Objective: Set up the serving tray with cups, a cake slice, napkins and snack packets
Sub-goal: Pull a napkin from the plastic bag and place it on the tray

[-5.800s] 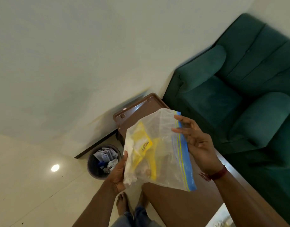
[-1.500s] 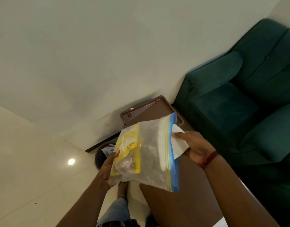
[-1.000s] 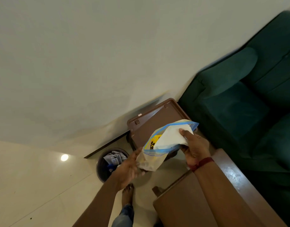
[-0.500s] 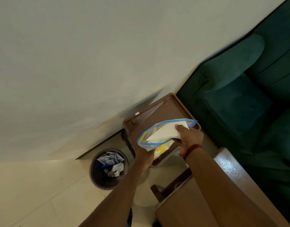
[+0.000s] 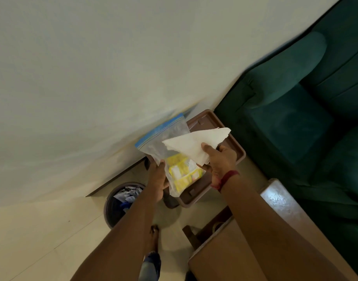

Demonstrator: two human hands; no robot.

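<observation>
Gripping zip bag [image 5: 164,138]: left hand [image 5: 156,183]; right hand [image 5: 220,161] pinching white napkin [image 5: 194,142]; yellow packets [image 5: 183,173]: print unreadable.

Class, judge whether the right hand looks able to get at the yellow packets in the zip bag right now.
Probably not yet: the right hand pinches the white napkin, and the yellow packets lie deep in the zip bag held by the left hand.
</observation>
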